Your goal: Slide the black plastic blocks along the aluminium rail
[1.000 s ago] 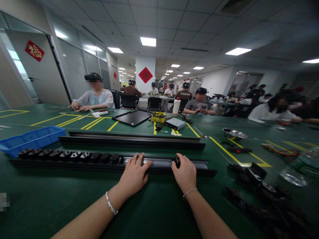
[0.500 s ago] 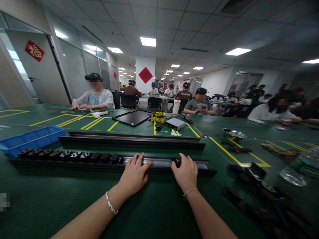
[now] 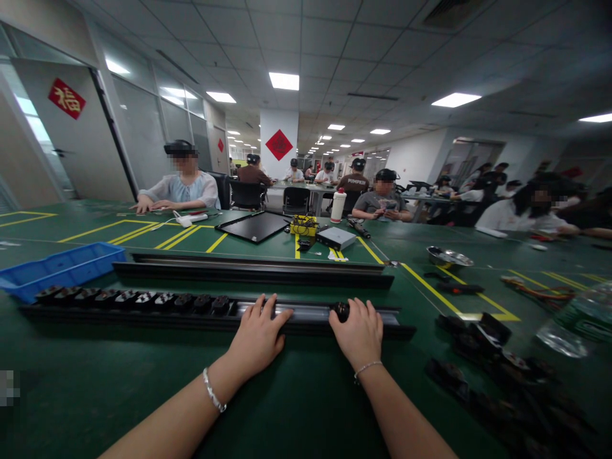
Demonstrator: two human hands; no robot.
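Observation:
A long black track rail (image 3: 310, 326) with a silvery inner channel lies across the table in front of me. A row of black socket modules (image 3: 184, 302) sits along its left half, a few with whitish faces. My left hand (image 3: 255, 331) lies over the middle of the rail, just right of that row, its fingers spread; what is under the palm is hidden. Toward the rail's right end, my right hand (image 3: 358, 325) is closed around a small round-looking black socket module (image 3: 341, 311) at the channel. Part of that module is covered by the fingers.
Behind lies a second black rail (image 3: 253, 273). A blue bin (image 3: 71, 268) is at left. Dark loose parts (image 3: 502, 376), a plastic bottle (image 3: 578, 322), metal bowls (image 3: 449, 256) and wires (image 3: 540, 290) are at right. People sit across the table.
My right hand has shifted very slightly right, with its fingers settling around the module. My left hand and the rail stay in place.

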